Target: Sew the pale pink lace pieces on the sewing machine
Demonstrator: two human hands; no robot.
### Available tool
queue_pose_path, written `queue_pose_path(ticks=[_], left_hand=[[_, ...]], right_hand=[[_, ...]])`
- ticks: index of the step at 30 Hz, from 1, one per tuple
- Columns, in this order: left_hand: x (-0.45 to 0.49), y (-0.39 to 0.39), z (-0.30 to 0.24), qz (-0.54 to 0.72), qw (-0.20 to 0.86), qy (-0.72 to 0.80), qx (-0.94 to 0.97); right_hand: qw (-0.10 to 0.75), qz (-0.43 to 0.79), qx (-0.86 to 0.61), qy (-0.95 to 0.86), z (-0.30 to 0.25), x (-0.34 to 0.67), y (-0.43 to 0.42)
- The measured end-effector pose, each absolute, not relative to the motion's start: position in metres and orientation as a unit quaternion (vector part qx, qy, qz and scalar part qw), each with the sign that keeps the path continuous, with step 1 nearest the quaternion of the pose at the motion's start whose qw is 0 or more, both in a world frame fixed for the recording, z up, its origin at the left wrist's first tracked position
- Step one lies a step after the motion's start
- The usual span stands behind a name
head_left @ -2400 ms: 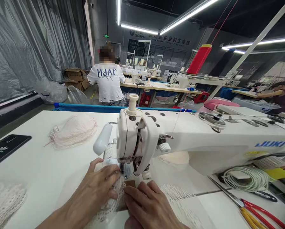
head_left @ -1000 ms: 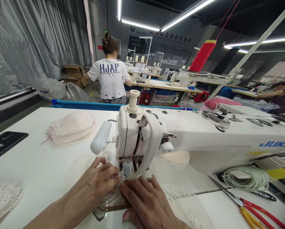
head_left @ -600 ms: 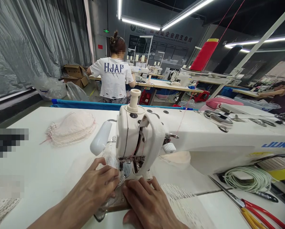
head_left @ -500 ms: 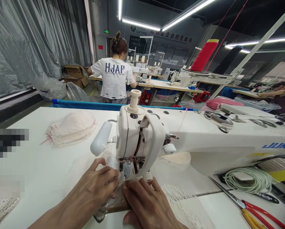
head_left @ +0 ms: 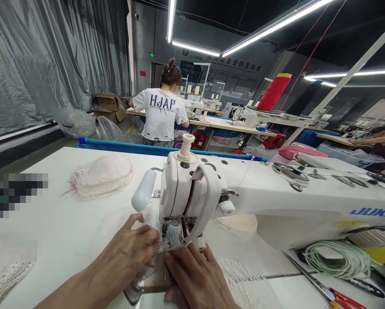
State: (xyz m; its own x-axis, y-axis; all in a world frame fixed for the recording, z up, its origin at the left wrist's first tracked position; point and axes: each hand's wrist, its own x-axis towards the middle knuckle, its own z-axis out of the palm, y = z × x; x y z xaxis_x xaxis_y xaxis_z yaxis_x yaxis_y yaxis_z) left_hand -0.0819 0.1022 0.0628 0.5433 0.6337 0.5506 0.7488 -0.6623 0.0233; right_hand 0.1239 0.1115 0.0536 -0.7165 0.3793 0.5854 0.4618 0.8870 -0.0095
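Note:
A white JUKI sewing machine [head_left: 276, 197] stands on the white table [head_left: 50, 223]. My left hand [head_left: 131, 253] lies with fingers pressed down on a strip of white lace [head_left: 150, 219] just left of the presser foot [head_left: 176, 227]. My right hand [head_left: 195, 279] rests flat on a brown piece [head_left: 156, 277] under the lace, right in front of the needle. The lace runs under the foot and out behind the machine head. Both hands touch each other at the fingertips.
A heap of pinkish lace pieces [head_left: 102, 176] lies at the table's far left, more white lace [head_left: 5, 277] at the near left edge. Scissors with red handles [head_left: 327, 289] and a coil of white cord [head_left: 334, 259] lie right. A person in a white T-shirt [head_left: 162, 113] works beyond.
The lace has fed a little farther under the foot and my hands have followed it toward the needle. The view has tilted slightly upward. The person beyond has shifted right.

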Motion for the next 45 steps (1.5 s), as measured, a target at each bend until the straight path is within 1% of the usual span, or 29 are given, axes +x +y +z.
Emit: queue_pose_path(ticks=[3,5,13,19,24,27,33,37,41,45], left_hand=[[-0.086,0.108,0.064,-0.309,0.061,-0.389,-0.866],[-0.088,0.112,0.066,-0.317,0.045,-0.395,-0.861],[-0.092,0.116,0.068,-0.306,0.059,-0.424,-0.850],[-0.071,0.078,0.064,-0.270,0.088,-0.430,-0.857],[-0.066,0.062,0.079,-0.271,0.050,-0.419,-0.865],[-0.069,0.072,0.082,-0.290,0.053,-0.410,-0.863],[-0.070,0.090,0.061,-0.261,0.057,-0.438,-0.858],[-0.069,0.090,0.060,-0.231,0.073,-0.443,-0.863],[-0.067,0.084,0.066,-0.274,0.089,-0.424,-0.859],[-0.066,0.077,0.072,-0.318,0.067,-0.403,-0.856]], right_hand=[[0.306,-0.069,-0.235,-0.920,0.053,0.123,0.115],[0.301,-0.064,-0.238,-0.921,0.053,0.123,0.116],[0.295,-0.046,-0.248,-0.922,0.058,0.125,0.113],[0.276,0.000,-0.222,-0.935,0.065,0.125,0.104],[0.273,0.032,-0.245,-0.930,0.062,0.131,0.102],[0.274,0.026,-0.273,-0.922,0.062,0.132,0.107],[0.269,-0.009,-0.299,-0.916,0.061,0.128,0.118],[0.268,-0.008,-0.300,-0.916,0.062,0.128,0.118],[0.271,0.027,-0.276,-0.922,0.067,0.131,0.113],[0.267,0.062,-0.234,-0.933,0.071,0.133,0.109]])
